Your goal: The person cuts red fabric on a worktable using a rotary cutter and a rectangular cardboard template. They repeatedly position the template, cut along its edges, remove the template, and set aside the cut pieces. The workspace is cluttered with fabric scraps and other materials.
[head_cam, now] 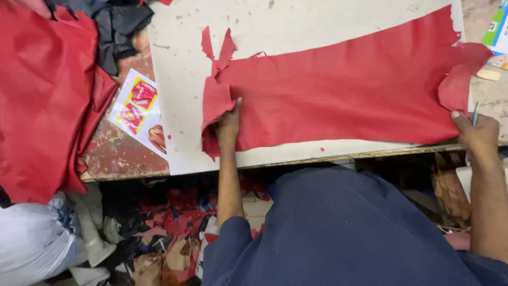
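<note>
Red leather piece (344, 90) lies flat across a pale grey cutting board (180, 79), long axis running left to right, ragged torn edges at both ends. Left hand (228, 126) presses down on the piece's lower left corner, fingers extended flat on it, not gripping. Right hand (479, 132) sits at the piece's lower right edge with a thin pen-like tool (475, 113) pinched in its fingers, thumb touching the leather. Board rests on a worn, stained wooden workbench (119, 153). Bigger red hide (42, 95) heaped at far left, dark fabric (114, 26) above it, a printed sheet with pictures (138, 108) between hide and board. Below the bench edge, leather scraps in red, tan and black (169, 233) litter the floor, white sack (32, 241) at left.
</note>
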